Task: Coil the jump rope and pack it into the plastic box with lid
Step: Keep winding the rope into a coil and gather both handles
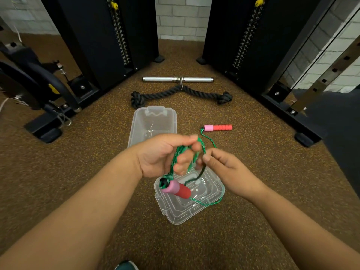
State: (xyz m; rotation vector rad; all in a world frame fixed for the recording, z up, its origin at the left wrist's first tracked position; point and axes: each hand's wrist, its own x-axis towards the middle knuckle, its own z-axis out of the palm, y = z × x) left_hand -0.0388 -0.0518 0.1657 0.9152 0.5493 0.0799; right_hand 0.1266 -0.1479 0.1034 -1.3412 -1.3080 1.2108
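Observation:
A green jump rope (pixel 196 153) is looped in several turns around the fingers of my left hand (pixel 165 154), which is closed on the coil. One pink-and-red handle (pixel 176 189) dangles below that hand. My right hand (pixel 226 170) pinches the rope strand just right of the coil. The other pink-and-red handle (pixel 218 127) lies on the floor to the right, with loose rope running from it to my hands. The clear plastic box (pixel 154 123) stands open on the floor beyond my hands. Its clear lid (pixel 187 209) lies under them, with a rope loop across it.
A chrome bar (pixel 177 79) and a black knotted rope attachment (pixel 181 94) lie on the brown speckled floor behind the box. Black machine frames (pixel 101 41) stand left and right. A bench base (pixel 46 121) sits at the left. A shoe tip (pixel 126 266) shows at the bottom edge.

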